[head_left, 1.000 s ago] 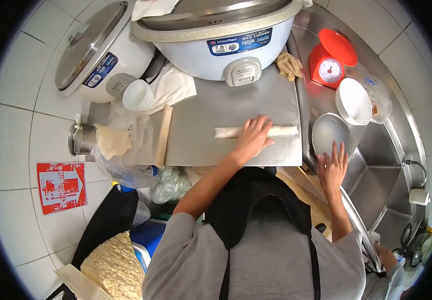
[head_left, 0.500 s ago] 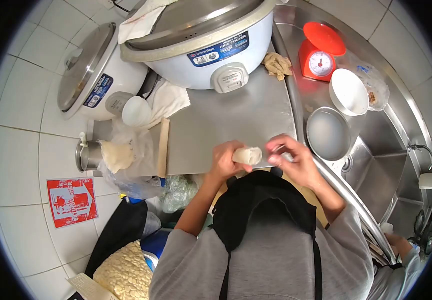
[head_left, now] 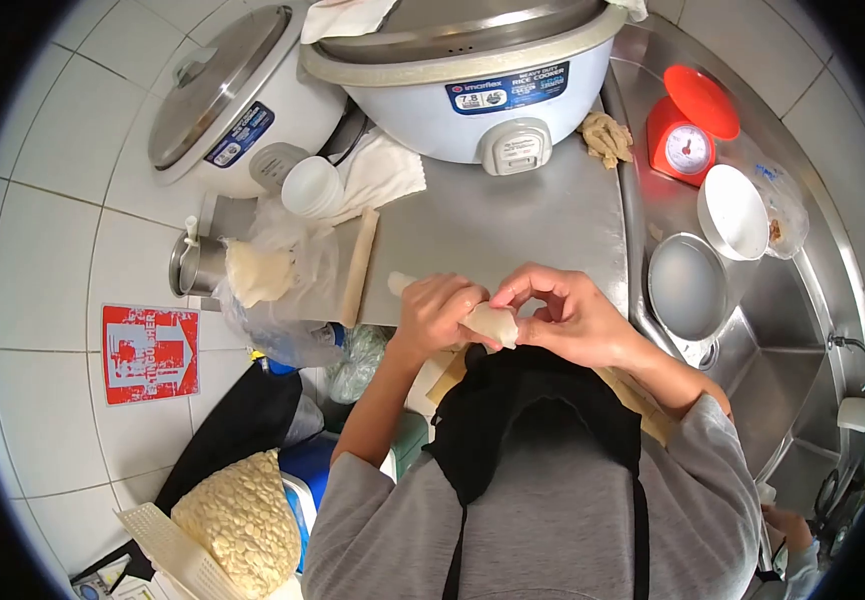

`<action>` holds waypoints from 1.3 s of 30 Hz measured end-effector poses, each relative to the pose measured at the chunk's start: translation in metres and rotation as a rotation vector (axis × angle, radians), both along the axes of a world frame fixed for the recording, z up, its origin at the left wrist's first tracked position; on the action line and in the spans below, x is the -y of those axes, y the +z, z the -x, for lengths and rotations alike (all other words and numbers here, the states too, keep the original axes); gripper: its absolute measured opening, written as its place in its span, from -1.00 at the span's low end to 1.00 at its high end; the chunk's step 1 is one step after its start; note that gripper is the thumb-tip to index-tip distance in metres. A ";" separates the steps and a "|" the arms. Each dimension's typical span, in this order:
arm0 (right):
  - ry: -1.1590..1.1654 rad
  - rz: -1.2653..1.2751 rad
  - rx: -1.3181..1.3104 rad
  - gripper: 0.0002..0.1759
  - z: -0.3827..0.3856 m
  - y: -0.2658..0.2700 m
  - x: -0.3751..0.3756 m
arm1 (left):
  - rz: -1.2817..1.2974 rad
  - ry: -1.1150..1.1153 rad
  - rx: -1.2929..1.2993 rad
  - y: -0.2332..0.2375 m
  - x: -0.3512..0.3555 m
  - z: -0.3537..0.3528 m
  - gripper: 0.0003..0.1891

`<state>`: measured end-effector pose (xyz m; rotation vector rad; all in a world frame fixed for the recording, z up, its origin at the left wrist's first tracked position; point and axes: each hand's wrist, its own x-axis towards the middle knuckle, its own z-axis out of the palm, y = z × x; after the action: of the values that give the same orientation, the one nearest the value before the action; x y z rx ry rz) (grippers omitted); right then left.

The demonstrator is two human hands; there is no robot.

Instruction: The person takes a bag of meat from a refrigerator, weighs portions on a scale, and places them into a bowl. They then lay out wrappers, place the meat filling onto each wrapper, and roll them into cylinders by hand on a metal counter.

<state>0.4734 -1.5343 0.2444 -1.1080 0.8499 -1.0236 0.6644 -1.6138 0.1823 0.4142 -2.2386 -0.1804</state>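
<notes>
A long, whitish, roll-shaped thing (head_left: 492,325) passes through my left hand (head_left: 442,312), whose fingers are wrapped round its middle. One end shows to the left of that hand, the other points right and slightly down. At this right end, my right hand (head_left: 567,312) has its thumb and fingers bent in a pinch against the pale surface. I cannot tell exactly what the thing is. Both hands are just over the near edge of the steel counter (head_left: 512,225), close in front of my body.
Two rice cookers (head_left: 472,90) stand at the back. Stacked white cups (head_left: 312,188), a wooden stick (head_left: 358,265) and a plastic bag (head_left: 302,270) lie left. A red scale (head_left: 687,145), white bowl (head_left: 732,212) and round pan (head_left: 687,285) stand beside the sink (head_left: 752,380). Another person's hand (head_left: 787,522) shows lower right.
My right hand has come left from beside the roll-shaped thing onto its right end. More of that thing now shows left of my left hand. The view has shifted.
</notes>
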 end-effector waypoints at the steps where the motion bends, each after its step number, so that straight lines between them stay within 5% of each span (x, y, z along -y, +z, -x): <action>1: -0.022 0.014 -0.061 -0.76 -0.003 -0.002 0.000 | 0.014 -0.003 0.009 0.003 -0.001 -0.001 -0.45; 11: -0.095 0.110 -0.407 -0.88 -0.013 0.006 0.007 | 0.042 0.004 0.012 -0.003 0.003 -0.003 -0.49; 14: -0.060 0.123 -0.292 -0.93 -0.006 0.006 0.013 | -0.092 -0.002 0.052 -0.010 0.005 -0.004 -0.47; 19: 0.158 -0.044 0.102 -0.90 0.010 -0.004 0.035 | -0.902 -0.301 -0.120 -0.023 -0.011 -0.001 -0.30; 23: 0.288 -0.041 0.173 -0.91 0.013 -0.010 0.041 | -1.126 -0.423 -0.168 -0.018 -0.021 -0.001 -0.32; 30: 0.451 0.089 -0.025 -0.88 0.016 0.015 0.045 | -1.281 -0.417 -0.098 -0.022 -0.032 -0.005 -0.31; 32: 0.464 0.156 -0.037 -0.88 0.020 0.014 0.047 | -1.497 -0.567 -0.190 -0.007 -0.034 -0.003 -0.34; 39: 0.531 0.260 -0.140 -0.77 0.025 0.023 0.047 | -1.379 -0.530 -0.037 -0.009 -0.032 -0.011 -0.38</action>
<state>0.4482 -1.5813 0.2671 -1.5381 0.4916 -0.6236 0.6749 -1.5823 0.1728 0.4662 -1.8062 -2.0013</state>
